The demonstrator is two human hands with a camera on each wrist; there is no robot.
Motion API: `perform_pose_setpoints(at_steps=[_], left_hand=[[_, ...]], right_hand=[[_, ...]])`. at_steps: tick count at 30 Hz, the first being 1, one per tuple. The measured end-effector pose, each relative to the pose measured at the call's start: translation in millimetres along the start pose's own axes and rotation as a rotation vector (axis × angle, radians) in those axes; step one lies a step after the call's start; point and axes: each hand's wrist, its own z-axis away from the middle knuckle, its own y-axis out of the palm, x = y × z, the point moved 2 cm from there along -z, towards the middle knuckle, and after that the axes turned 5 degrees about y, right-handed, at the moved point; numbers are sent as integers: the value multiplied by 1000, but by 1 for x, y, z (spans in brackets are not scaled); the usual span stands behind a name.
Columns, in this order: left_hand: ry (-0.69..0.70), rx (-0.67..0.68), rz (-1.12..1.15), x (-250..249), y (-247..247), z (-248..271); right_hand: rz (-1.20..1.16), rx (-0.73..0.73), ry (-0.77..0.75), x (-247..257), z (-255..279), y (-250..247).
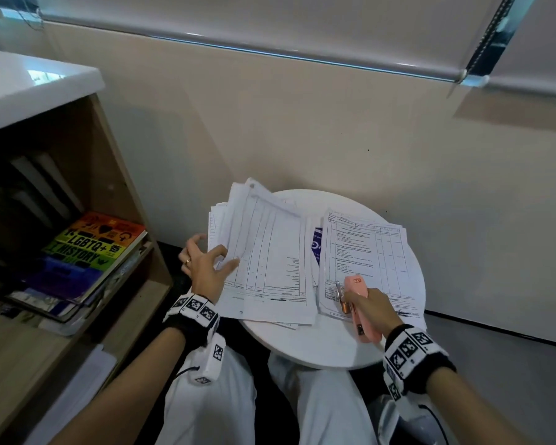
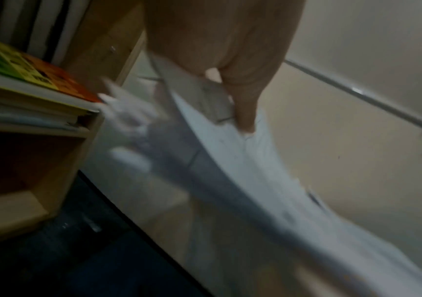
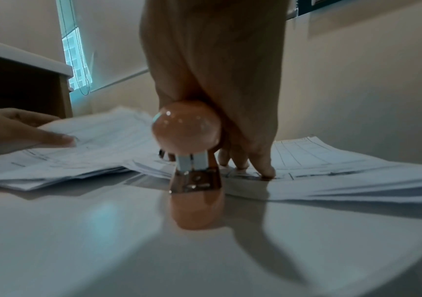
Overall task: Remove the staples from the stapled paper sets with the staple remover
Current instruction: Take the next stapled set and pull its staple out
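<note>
Seated at 1 small round white table [image 1: 334, 351], glossy enough to mirror the light, you work between 2 loose stacks of printed forms, thin white sheets ruled with tables and fine text. Your right hand [image 1: 371, 305] wraps 1 pink staple remover [image 1: 357, 305], a smooth, rounded plastic body with a metal nose, its fingers curled round the middle; the tool lies at 5 o'clock on the tabletop, its nose over the near-left corner of the right paper stack [image 1: 365, 255], and the right-wrist view shows your fingertips [image 3: 265, 170] pressing down on that stack's top sheet while the tool's blunt rear end [image 3: 186, 128] faces the camera. Whether a staple sits under the nose cannot be told. Your left hand [image 1: 206, 261], with 1 ring on a finger, is at 9 o'clock, thumb on top and fingers hooked under the fanned edge of the left paper stack [image 1: 264, 248], pinching several sheets; the left-wrist view, badly blurred, shows those sheets [image 2: 230, 152] bowing under the thumb. Between the 2 stacks 1 blue printed slip [image 1: 317, 248] peeks out. To your left stands 1 wood-grain shelf unit [image 1: 116, 175] with a white top, holding 1 rainbow-covered book [image 1: 90, 248] atop a flat pile. Both wrists carry black bands with checkered white marker blocks.
</note>
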Motion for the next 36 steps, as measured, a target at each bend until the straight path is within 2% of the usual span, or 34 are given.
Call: perform_pose_setpoints(at_steps=[2, 5, 7, 11, 13, 15, 18, 20, 22, 24, 26, 28, 30, 32, 34, 36], left_hand=[[149, 13, 72, 7, -2, 5], [225, 119, 274, 12, -3, 9], [192, 119, 389, 4, -7, 13], [141, 14, 556, -19, -27, 17], [90, 49, 711, -30, -37, 22], [51, 162, 771, -39, -40, 32], [90, 369, 470, -41, -28, 57], [-6, 511, 346, -33, -13, 78], [-111, 642, 289, -26, 1, 97], [-165, 732, 272, -28, 8, 109], [-165, 804, 224, -31, 9, 112], [-125, 860, 62, -30, 6, 109], [-58, 839, -226, -32, 2, 103], [51, 674, -477, -42, -2, 94], [167, 521, -505, -50, 5, 82], [196, 527, -475, -48, 17, 71]], right_hand=[[-10, 5, 0, -2, -1, 1], [-30, -2, 1, -2, 0, 1], [-49, 4, 7, -1, 1, 1], [-160, 9, 60, 3, 3, -6], [-201, 15, 96, 3, -1, -12], [-238, 20, 124, 2, -7, -18], [-315, 29, 168, 0, -16, -28], [-395, 22, 177, 0, -20, -37], [-434, -66, 166, 7, -17, -46], [-369, -222, 63, 21, -14, -54], [-222, -336, -115, 40, -4, -54], [-168, -235, -196, 59, 6, -44], [-132, -56, -145, 71, 11, -27], [-70, 135, -60, 79, 14, -6], [22, 269, -22, 85, 19, 22], [140, 309, -44, 88, 19, 52]])
